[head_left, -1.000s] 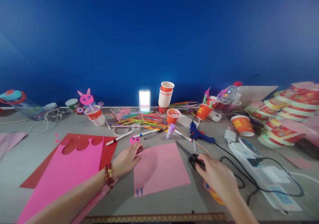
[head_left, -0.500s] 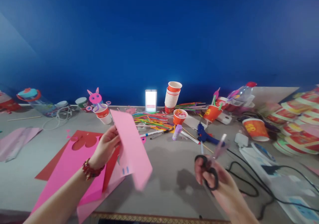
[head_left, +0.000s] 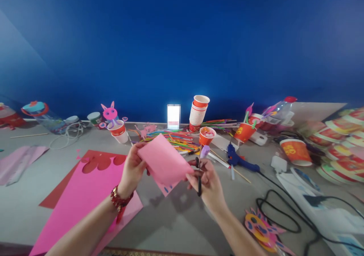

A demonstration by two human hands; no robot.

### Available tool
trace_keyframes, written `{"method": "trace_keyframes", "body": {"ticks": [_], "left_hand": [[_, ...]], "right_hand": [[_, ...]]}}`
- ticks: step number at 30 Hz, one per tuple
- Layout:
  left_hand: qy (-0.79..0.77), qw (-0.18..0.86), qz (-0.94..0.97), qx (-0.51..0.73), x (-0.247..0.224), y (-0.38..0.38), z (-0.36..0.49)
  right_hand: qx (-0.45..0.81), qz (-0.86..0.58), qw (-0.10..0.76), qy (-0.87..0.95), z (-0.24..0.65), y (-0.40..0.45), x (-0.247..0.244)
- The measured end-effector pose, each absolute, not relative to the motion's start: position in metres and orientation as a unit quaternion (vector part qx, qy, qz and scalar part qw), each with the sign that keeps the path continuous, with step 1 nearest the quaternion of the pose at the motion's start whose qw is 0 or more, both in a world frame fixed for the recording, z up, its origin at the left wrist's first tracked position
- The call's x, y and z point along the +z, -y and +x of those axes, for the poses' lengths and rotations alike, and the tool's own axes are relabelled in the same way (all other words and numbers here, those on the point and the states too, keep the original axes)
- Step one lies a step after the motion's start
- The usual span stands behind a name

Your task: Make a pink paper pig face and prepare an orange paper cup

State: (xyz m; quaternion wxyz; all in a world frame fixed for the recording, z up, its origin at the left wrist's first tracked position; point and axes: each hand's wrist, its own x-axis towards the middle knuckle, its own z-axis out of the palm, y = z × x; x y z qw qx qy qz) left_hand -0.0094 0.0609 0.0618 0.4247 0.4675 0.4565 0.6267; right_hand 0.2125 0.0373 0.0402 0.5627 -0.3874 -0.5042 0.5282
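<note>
My left hand (head_left: 134, 168) pinches the left edge of a light pink sheet of paper (head_left: 165, 160), raised over the table. Blue marks show at the sheet's lower edge. My right hand (head_left: 209, 182) keeps a pair of black-handled scissors (head_left: 199, 182) in its fingers, while its fingertips touch the sheet's right corner. The blades are mostly hidden. Below my left forearm lie bright pink paper (head_left: 93, 187) and red paper (head_left: 61, 186); the red one has scalloped shapes at its upper end.
A blue glue gun (head_left: 241, 161) with a black cord (head_left: 273, 191) lies at the right. Behind are colourful sticks (head_left: 182, 139), a cup stack (head_left: 198, 113) and a scrap-filled cup (head_left: 207, 135). A rabbit figure (head_left: 110, 113) stands in a cup; a pink-yellow cutout (head_left: 260, 227) lies front right.
My right hand has moved left with the scissors and now touches the pink sheet. The sheet has turned and appears smaller or folded. The pink-yellow cutout has come into view at front right.
</note>
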Motion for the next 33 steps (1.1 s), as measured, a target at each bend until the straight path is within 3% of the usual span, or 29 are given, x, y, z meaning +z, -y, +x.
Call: {"method": "trace_keyframes", "body": {"ticks": [3,6,14,19,26,33], "left_hand": [[-0.457,0.397,0.485,0.63,0.054,-0.061,-0.016],[-0.469,0.353,0.501,0.636,0.051,-0.062,-0.019],[-0.422,0.484,0.483,0.595,0.052,-0.057,-0.01],[-0.427,0.496,0.419,0.629,0.058,-0.057,-0.006],[-0.482,0.454,0.424,0.618,0.047,-0.061,-0.01],[-0.44,0.513,0.429,0.599,0.046,-0.057,-0.003]], "right_hand": [[0.591,-0.319,0.567,0.476,0.216,-0.04,0.041],[0.577,-0.328,0.574,0.48,0.214,-0.039,0.044],[0.533,-0.391,0.635,0.399,0.207,-0.039,0.03],[0.555,-0.327,0.605,0.468,0.215,-0.034,0.027],[0.488,-0.32,0.561,0.587,0.212,-0.026,0.035],[0.417,-0.424,0.657,0.464,0.21,-0.031,0.024]]}}
